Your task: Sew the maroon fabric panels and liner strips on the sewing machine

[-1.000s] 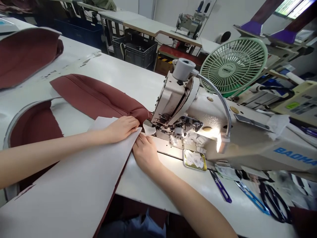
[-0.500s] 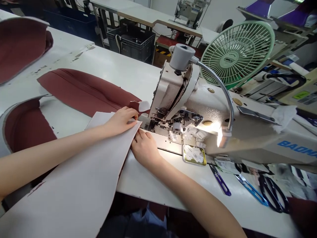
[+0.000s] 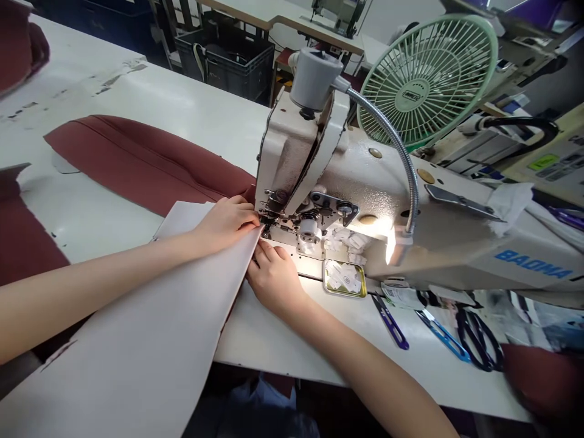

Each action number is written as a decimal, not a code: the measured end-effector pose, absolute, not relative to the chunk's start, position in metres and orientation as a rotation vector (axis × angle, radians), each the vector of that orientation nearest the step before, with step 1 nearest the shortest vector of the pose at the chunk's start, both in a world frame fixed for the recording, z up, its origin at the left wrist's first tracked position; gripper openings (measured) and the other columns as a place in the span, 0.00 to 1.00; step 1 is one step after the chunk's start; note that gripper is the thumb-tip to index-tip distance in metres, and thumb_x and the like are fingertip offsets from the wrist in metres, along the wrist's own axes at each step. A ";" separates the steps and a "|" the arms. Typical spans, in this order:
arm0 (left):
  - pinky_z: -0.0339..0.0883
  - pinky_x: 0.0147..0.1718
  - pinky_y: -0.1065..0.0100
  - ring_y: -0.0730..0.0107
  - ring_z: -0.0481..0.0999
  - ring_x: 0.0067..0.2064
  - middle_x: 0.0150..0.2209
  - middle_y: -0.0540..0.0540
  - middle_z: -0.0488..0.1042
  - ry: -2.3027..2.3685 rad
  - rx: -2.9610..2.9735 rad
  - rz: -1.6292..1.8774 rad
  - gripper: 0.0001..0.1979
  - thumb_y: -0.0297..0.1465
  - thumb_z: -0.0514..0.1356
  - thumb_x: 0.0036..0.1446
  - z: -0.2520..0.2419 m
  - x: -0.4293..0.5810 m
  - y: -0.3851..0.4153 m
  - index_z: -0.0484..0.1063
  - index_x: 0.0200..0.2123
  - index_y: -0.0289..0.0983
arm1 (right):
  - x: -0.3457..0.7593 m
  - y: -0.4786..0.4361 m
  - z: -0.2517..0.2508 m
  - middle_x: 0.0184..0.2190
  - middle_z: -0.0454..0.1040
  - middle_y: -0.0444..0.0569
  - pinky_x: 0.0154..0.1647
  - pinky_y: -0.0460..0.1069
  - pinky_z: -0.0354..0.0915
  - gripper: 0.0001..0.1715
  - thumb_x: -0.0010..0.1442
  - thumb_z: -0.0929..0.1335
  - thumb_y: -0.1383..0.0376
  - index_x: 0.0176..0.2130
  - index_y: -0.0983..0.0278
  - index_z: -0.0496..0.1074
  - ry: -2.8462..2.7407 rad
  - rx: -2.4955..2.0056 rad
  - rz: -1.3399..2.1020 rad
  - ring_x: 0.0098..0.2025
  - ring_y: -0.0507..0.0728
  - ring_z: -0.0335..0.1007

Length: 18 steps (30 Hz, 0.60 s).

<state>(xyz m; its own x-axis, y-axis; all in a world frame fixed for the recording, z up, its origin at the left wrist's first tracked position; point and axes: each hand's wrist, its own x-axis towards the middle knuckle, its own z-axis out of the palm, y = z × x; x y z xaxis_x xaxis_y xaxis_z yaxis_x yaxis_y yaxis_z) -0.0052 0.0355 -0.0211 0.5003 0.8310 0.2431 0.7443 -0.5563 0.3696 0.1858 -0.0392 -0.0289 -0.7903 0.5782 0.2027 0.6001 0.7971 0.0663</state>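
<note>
A large panel with a pale grey-white backing (image 3: 150, 322) and a maroon edge lies across the table's front, its far corner at the presser foot (image 3: 267, 228) of the sewing machine (image 3: 292, 140). My left hand (image 3: 228, 222) grips the panel near that corner, fingers bent and thumb close to the needle area. Along the right edge, my right hand (image 3: 276, 271) holds the panel with curled fingers; its fingertips are partly hidden at the edge. Behind the left hand, a maroon stitched piece (image 3: 150, 158) lies on the table and reaches the machine head.
A lit lamp (image 3: 399, 246) hangs from a flexible neck. Right of my hand are a small tray of white scraps (image 3: 344, 278), purple thread snips (image 3: 390, 322), blue snips (image 3: 442, 336) and black-handled scissors (image 3: 480, 339). A green fan (image 3: 429, 82) stands behind the machine.
Both hands have brought the panel's corner closer to the presser foot. The white tab on the maroon piece is now out of sight behind the machine head. The camera view has shifted.
</note>
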 end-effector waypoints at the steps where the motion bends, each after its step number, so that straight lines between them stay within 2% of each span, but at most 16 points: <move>1: 0.63 0.43 0.59 0.60 0.72 0.46 0.40 0.48 0.80 1.348 2.548 0.576 0.10 0.30 0.58 0.63 -0.021 -0.005 0.036 0.80 0.36 0.41 | 0.188 -0.038 -0.030 0.54 0.73 0.68 0.45 0.57 0.63 0.15 0.66 0.63 0.69 0.47 0.73 0.75 -2.800 -0.932 -0.192 0.59 0.69 0.64; 5: 0.61 0.40 0.59 0.58 0.72 0.47 0.41 0.49 0.80 1.354 2.618 0.566 0.10 0.31 0.58 0.64 -0.019 -0.001 0.035 0.81 0.38 0.43 | 0.191 -0.037 -0.031 0.53 0.75 0.66 0.44 0.56 0.63 0.14 0.65 0.63 0.70 0.45 0.72 0.76 -2.754 -0.933 -0.211 0.58 0.68 0.65; 13: 0.58 0.35 0.60 0.57 0.72 0.41 0.28 0.46 0.76 1.463 2.675 0.566 0.09 0.26 0.58 0.58 -0.023 0.011 0.034 0.78 0.29 0.38 | 0.197 -0.037 -0.026 0.53 0.76 0.63 0.44 0.55 0.63 0.14 0.67 0.64 0.68 0.45 0.70 0.76 -2.754 -0.968 -0.213 0.58 0.66 0.66; 18: 0.58 0.35 0.61 0.58 0.71 0.40 0.28 0.46 0.75 1.464 2.648 0.545 0.09 0.23 0.58 0.55 -0.021 0.012 0.033 0.76 0.28 0.38 | 0.198 -0.036 -0.025 0.51 0.77 0.63 0.45 0.55 0.63 0.13 0.67 0.64 0.68 0.44 0.70 0.77 -2.757 -0.943 -0.196 0.57 0.66 0.67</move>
<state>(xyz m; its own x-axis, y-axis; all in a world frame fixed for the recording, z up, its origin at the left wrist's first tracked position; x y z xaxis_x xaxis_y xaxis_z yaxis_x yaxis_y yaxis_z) 0.0118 0.0327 -0.0207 0.4841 0.8313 0.2732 0.8074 -0.5447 0.2266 0.1984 -0.0364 -0.0247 -0.7697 0.5874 0.2500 0.6169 0.7852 0.0543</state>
